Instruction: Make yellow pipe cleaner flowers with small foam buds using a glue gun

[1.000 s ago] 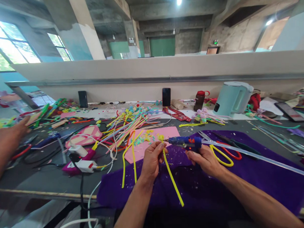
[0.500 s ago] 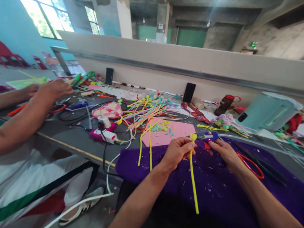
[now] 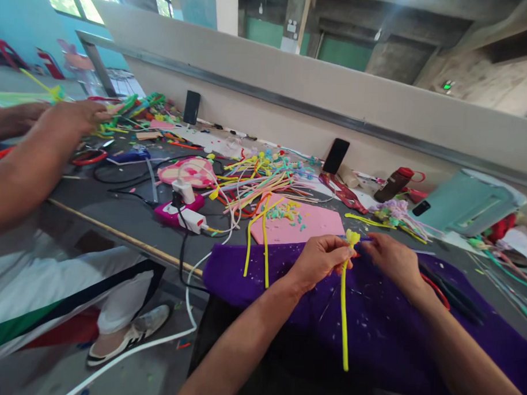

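Pinched in my left hand [image 3: 324, 260] is a yellow stem [image 3: 344, 321] with a small yellow flower-like head [image 3: 352, 237] at its top; the stem hangs down over the purple cloth [image 3: 243, 272]. Just right of the flower head is my right hand [image 3: 391, 259], palm down over the cloth. Its fingertips are partly hidden, and what they hold, if anything, cannot be made out. A pink board [image 3: 318, 225] beyond the cloth bears small yellow and teal pieces. Two yellow stems [image 3: 265, 249] lie across the board's left edge.
Many coloured stems [image 3: 264, 186] lie behind the board. A magenta power strip [image 3: 165, 214] with cables sits left. Red-handled scissors [image 3: 437, 290], a bottle [image 3: 393, 185] and a teal kettle [image 3: 483, 199] are right. A co-worker's arm [image 3: 35, 155] reaches in from the left.
The blue glue gun held in my right hand no longer shows. My right hand has turned palm down, nearer the flower head. The view has tilted, and the co-worker's hands have shifted left.
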Demonstrator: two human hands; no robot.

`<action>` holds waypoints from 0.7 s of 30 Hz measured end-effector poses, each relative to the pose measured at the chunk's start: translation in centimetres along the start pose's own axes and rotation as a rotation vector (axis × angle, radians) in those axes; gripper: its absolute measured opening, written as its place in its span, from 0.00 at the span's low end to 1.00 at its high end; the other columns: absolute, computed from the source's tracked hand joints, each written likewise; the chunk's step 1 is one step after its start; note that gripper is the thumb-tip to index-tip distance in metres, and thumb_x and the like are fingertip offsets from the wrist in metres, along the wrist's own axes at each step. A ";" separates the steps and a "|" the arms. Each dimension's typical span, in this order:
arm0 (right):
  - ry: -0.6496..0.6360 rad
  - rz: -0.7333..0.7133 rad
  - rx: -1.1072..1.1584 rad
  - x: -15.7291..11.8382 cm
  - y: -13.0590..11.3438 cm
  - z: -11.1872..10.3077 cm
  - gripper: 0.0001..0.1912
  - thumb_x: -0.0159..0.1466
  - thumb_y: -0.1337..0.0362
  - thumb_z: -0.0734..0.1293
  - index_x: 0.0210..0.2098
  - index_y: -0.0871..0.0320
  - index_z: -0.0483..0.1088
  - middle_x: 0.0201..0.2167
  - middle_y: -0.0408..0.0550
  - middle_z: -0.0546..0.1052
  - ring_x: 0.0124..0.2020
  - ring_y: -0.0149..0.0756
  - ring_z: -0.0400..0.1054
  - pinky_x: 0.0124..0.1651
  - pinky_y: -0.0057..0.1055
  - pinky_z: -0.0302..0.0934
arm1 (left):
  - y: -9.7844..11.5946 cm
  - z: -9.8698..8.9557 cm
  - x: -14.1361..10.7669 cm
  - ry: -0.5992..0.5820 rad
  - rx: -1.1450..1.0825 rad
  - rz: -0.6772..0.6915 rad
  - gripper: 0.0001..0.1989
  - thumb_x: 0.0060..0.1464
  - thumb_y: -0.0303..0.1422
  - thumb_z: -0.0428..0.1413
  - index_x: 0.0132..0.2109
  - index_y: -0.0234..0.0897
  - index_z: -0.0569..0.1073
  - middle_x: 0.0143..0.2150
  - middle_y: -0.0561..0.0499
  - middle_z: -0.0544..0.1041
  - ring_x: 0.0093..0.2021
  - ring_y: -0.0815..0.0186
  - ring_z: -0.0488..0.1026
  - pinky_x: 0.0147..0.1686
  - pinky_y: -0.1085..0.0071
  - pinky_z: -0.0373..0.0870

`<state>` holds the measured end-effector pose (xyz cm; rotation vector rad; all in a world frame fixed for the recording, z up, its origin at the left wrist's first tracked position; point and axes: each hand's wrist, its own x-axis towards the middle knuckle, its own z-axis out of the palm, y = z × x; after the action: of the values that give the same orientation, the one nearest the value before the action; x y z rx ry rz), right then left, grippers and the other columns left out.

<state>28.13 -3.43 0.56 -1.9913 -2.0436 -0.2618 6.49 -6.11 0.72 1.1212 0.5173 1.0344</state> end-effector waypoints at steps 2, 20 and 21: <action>0.025 -0.223 0.054 1.0 -1.8 -1.0 0.15 0.59 0.58 0.58 0.42 0.55 0.70 0.38 0.49 0.76 0.37 0.40 0.70 0.35 0.30 0.59 | 0.1 0.0 0.0 0.002 -0.021 0.014 0.10 0.46 0.36 0.55 0.30 0.31 0.72 0.22 0.52 0.71 0.16 0.77 0.60 0.15 0.79 0.52; -0.247 -0.517 0.372 11.1 -12.9 4.0 0.09 0.57 0.63 0.62 0.31 0.59 0.73 0.26 0.44 0.75 0.25 0.28 0.65 0.27 0.22 0.52 | 1.0 -0.7 0.0 0.098 -0.231 -0.036 0.11 0.45 0.37 0.56 0.28 0.32 0.70 0.20 0.53 0.71 0.13 0.78 0.58 0.12 0.79 0.49; -0.238 -0.537 0.363 11.0 -13.5 4.2 0.10 0.57 0.60 0.62 0.31 0.59 0.73 0.27 0.45 0.75 0.26 0.28 0.65 0.27 0.23 0.52 | 1.0 -0.7 0.0 0.094 -0.240 -0.037 0.11 0.44 0.37 0.56 0.28 0.32 0.70 0.20 0.53 0.71 0.13 0.78 0.58 0.12 0.79 0.49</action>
<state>14.18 7.89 0.91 -1.2900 -2.5281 0.2435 5.52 -5.68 1.34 0.8513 0.4725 1.0893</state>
